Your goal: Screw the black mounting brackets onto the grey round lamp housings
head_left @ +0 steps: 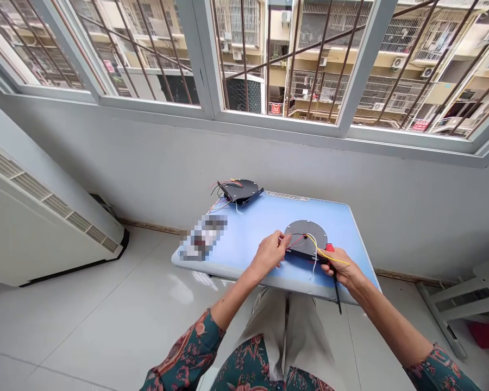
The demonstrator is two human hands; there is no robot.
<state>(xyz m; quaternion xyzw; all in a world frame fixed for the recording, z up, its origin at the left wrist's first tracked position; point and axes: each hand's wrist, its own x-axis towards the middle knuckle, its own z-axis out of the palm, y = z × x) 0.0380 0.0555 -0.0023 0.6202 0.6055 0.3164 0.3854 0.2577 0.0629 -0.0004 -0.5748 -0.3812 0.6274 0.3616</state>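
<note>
I counted two black plates point(246, 188) point(301, 228) on one blue table point(269, 217), one at the far left corner. The other lay between the grips: the right hand point(341, 266) clutched one red-and-black tool point(330, 247) by the plate's right corner; the left hand point(272, 252) touched its left edge, whether pinching I couldn't tell.

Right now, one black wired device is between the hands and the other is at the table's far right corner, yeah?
No: the head view shows the other wired device at the far left corner of the blue table. One black wired device is indeed between the left hand and right hand.
</note>
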